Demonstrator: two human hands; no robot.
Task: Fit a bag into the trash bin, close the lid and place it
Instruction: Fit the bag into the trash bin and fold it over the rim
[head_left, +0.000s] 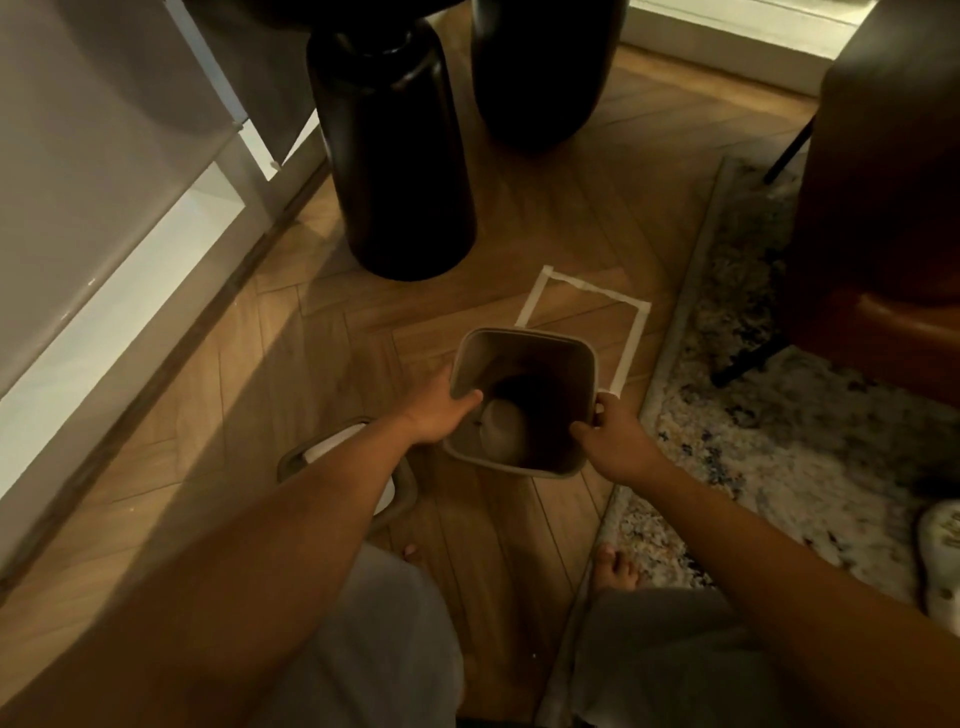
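A small grey trash bin (545, 348) with an open square mouth sits on the wooden floor, partly over the near edge of a white tape rectangle (631, 332). My left hand (439, 410) grips the bin's left rim, and my right hand (615, 439) grips its right rim. Inside the bin lies a pale rounded thing (501, 428); I cannot tell what it is. The bin's lid (332, 449), grey-framed with a white panel, lies on the floor to the left, partly hidden under my left forearm.
Two tall black cylindrical bases (400, 171) (540, 78) stand beyond the tape mark. A patterned rug (779, 441) and a dark chair (883, 208) fill the right side. White cabinets (104, 182) run along the left. My bare feet (615, 564) are near the rug's edge.
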